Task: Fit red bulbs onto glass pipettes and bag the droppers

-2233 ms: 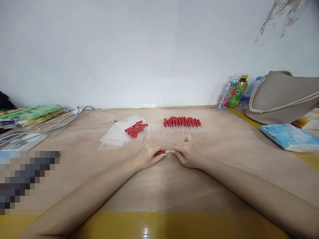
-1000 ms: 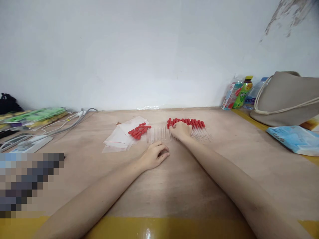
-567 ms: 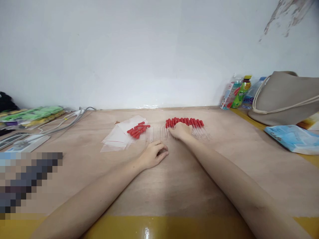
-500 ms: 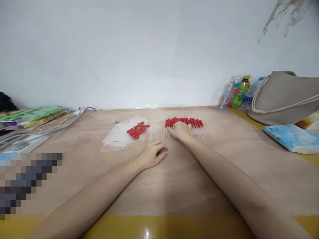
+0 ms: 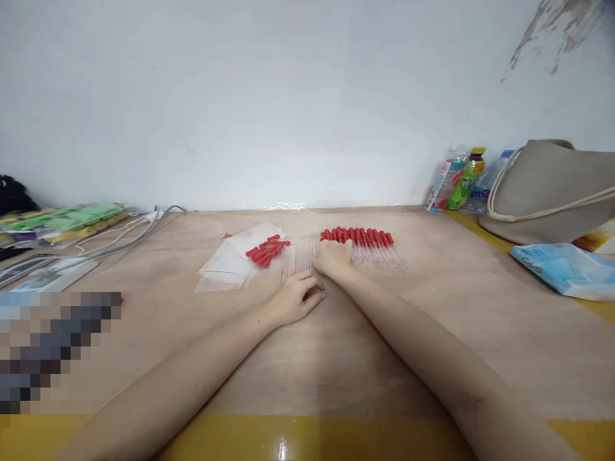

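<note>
My left hand [image 5: 295,299] rests on the table with its fingers loosely curved, a gap showing between thumb and fingers, and nothing in it. Just beyond it lies a row of thin clear tubes [image 5: 298,256]. My right hand [image 5: 333,258] is closed over the near part of the row's middle, back of the hand up; its fingertips are hidden, as is whatever they hold. To its right, several droppers with red rubber bulbs [image 5: 369,237] lie side by side, clear stems toward me. Loose red bulbs [image 5: 266,251] are heaped on clear plastic bags [image 5: 223,261] at the left.
Cables [image 5: 144,230], a power strip [image 5: 60,274] and packaged green and yellow items [image 5: 67,221] occupy the left side. Bottles [image 5: 466,179], a grey hat-like item [image 5: 548,186] with a cord and a blue-white packet [image 5: 562,269] are at the right. A wall rises behind the table.
My right hand has shifted left and slightly nearer to me, from over the red-bulbed droppers to beside the bare tubes. My left hand has stayed in place.
</note>
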{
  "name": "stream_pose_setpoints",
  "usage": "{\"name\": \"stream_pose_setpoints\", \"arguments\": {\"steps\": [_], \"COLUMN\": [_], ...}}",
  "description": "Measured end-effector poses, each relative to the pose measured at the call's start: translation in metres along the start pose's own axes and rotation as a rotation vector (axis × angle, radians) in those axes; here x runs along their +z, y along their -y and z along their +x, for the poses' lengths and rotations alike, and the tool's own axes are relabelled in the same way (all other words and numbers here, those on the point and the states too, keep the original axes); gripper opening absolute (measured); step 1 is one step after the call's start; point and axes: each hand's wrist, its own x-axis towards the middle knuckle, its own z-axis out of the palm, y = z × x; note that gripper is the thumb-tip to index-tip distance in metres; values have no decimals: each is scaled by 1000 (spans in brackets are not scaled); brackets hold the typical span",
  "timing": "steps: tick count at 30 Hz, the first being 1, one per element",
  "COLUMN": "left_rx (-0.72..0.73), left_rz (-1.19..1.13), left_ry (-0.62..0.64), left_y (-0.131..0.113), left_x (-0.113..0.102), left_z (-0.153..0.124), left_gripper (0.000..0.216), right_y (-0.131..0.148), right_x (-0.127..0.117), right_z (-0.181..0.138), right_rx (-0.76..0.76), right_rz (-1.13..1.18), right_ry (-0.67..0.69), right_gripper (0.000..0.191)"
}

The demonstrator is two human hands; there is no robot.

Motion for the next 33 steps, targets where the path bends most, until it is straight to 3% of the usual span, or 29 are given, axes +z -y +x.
{"name": "stream_pose_setpoints", "arguments": {"steps": [10,14,20,27,33], "left_rx": [17,-50,-288,-570,-645], "left_rz": [20,176,575,656,649], "left_ry": [-18,-143,-330,-266,-172], "left_y": [1,8,38,63,65], "left_x": [2,-6,-40,-66,-68], "left_z": [-1,-3,-4,-6,-5], "left_gripper": [12,11,13,25,19], "right_y": [4,-9,-54,-107,-116], "right_x": [1,0,10,7,1], "right_z": [-8,-28,-61,-96,-101], "right_rx": [34,-27,-300,-532,-578], "right_rz": [10,12,102,252,261], "right_ry": [30,-128,-336,-467,-433], "right_gripper": [27,30,23,29,21]}}
